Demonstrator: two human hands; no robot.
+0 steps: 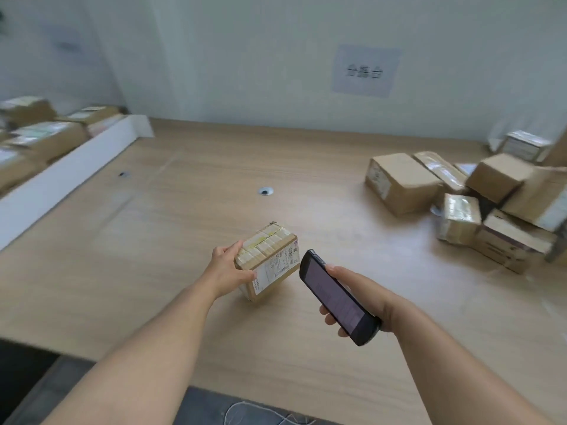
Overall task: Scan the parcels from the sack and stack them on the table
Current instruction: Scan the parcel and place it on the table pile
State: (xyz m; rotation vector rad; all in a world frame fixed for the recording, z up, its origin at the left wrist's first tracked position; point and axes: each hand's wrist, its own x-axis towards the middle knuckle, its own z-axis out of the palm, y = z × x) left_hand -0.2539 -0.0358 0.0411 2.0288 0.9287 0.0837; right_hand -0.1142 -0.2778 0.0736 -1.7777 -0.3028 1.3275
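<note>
Brown cardboard boxes (46,139): crowded together at the far left, blurred, pale labels facing up.
White divider (61,179): a long low wall running diagonally, between those boxes and the open wood.
Tabletop (184,228): light wood grain, filling the middle of the view.
Cable hole (265,191): small and round, set in the wood beyond the hands.
Left hand (228,268): grips the parcel's left end, thumb on the near face, fingers over the top.
Parcel (270,256): a small taped carton near the tabletop's middle, tilted, white shipping label turned toward the scanner; whether its lowest corner touches the wood is unclear.
Scanner (334,294): dark handheld, screen up, its far end just beside the parcel's label.
Right hand (368,299): wrapped round the scanner from below, thumb along its right edge.
Paper sign (365,71): on the pale wall, its characters blurred.
Heap of parcels (475,204): loose cartons at the right, leaning on one another, well apart from the held parcel.
</note>
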